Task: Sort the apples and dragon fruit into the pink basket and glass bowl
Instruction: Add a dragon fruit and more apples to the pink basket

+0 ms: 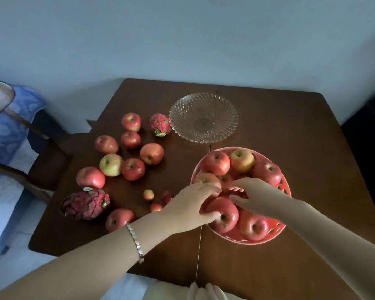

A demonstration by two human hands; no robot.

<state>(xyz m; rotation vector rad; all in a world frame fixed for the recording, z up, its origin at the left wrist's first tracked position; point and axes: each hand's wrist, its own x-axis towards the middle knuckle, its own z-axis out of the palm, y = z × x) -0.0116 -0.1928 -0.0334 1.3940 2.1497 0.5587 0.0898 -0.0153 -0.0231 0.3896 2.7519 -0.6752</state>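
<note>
The pink basket (285,188) stands on the right half of the brown table (290,126) and holds several red apples. My left hand (193,205) wraps a big red apple (225,215) at the basket's near-left rim. Over the middle of the basket my right hand (256,197) hovers, fingers spread, with nothing visible in it. Behind the basket, the glass bowl (222,109) is empty. One dragon fruit (159,124) lies just left of the bowl, and a larger one (86,203) lies near the table's left edge. Several loose apples (132,168) lie between them.
Three small red fruits (148,194) lie on the table near my left wrist. A wooden chair (48,163) stands against the table's left edge, with blue patterned cloth (7,128) beyond it. The wall runs along the table's far side.
</note>
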